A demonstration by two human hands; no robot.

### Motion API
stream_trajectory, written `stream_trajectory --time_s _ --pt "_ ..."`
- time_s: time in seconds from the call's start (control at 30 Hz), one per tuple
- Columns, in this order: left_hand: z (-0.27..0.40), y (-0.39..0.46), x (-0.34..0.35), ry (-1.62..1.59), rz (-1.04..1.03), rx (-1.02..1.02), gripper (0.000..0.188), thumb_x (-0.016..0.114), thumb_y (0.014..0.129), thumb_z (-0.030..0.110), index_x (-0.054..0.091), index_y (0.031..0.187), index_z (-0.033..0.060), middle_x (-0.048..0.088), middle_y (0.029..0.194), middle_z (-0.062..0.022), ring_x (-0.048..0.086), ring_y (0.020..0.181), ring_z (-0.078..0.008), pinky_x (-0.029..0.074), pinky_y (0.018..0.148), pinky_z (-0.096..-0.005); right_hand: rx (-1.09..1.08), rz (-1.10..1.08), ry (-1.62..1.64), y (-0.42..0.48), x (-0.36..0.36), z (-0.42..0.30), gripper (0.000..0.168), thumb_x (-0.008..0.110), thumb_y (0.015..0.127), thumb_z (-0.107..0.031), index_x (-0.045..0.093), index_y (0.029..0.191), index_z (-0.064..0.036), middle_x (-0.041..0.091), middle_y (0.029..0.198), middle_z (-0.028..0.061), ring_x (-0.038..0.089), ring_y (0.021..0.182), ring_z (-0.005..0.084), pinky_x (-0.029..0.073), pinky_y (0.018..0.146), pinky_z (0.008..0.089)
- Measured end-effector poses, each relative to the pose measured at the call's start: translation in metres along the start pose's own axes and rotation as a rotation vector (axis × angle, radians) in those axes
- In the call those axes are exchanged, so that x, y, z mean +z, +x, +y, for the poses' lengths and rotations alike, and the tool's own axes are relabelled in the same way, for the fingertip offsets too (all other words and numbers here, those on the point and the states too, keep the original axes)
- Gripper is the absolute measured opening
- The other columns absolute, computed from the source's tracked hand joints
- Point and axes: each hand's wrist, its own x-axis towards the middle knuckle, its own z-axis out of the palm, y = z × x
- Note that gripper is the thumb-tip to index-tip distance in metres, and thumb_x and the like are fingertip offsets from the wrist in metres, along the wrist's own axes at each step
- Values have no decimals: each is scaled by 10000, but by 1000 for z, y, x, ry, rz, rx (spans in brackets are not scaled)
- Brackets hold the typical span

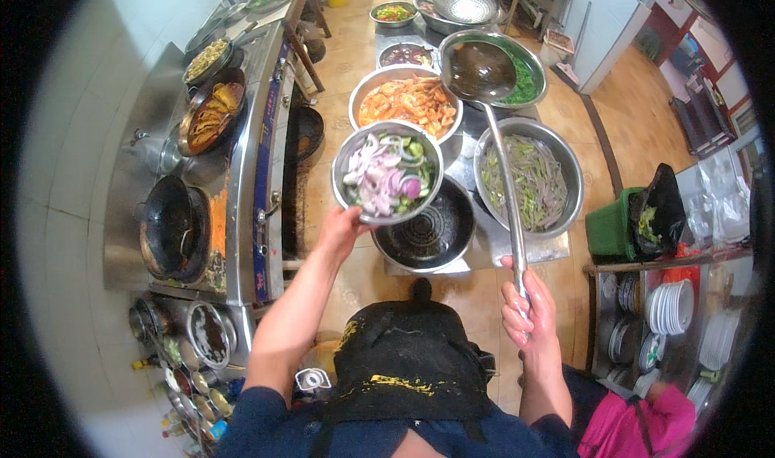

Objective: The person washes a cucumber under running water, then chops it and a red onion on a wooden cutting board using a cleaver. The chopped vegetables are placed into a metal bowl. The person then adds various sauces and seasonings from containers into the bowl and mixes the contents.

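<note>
My left hand [346,225] grips the near rim of a metal bowl [387,216] with sliced red onion and cut green vegetables in it. This bowl is over the near edge of a bowl of orange-coloured shrimp [412,104] and partly over a dark, round pan [424,240]. My right hand [527,306] is closed around the long metal handle of a large ladle [481,70]. The ladle's bowl lies over a metal basin of chopped greens [525,79]. Its handle crosses a basin of purplish-green bean-like strips [533,182].
On the left, a steel stove [242,173] bears a black wok [166,228] and pans of food. A perforated strainer [466,3] rests at the table's far end. A green bin [608,225] and plate shelves [642,265] stand right. A person in a pink garment [642,421] is at lower right.
</note>
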Motion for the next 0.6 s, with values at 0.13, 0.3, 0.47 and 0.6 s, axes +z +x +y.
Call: stream_trajectory --time_s 0.13,0.3,0.47,0.6 --pt "12 95 38 78 30 -9 318 518 922 -4 522 1215 -127 657 1140 -250 703 974 -357 645 775 -438 -4 56 6 1 -10 -10 451 424 1086 -331 435 1430 -40 339 642 -36 257 368 27 256 274 209" --pt "-1 186 66 -22 141 -108 291 479 945 -51 494 1222 -136 653 1104 -261 704 927 -380 664 749 -449 34 79 49 5 -19 -15 442 417 1088 -317 430 1439 -48 350 650 -19 266 369 44 280 282 228" --pt "4 210 76 -56 95 -220 328 531 995 71 465 1247 -129 650 1056 -265 724 811 -383 662 603 -436 47 77 8 19 -19 -19 443 403 1091 -311 424 1439 -37 353 657 -15 268 370 46 293 284 235" --pt "-5 179 56 86 78 -205 403 571 1019 280 483 1147 -92 665 931 -254 723 666 -359 605 461 -392 102 30 -34 41 -14 -17 437 395 1093 -302 421 1432 -28 349 654 -11 274 365 49 304 273 241"
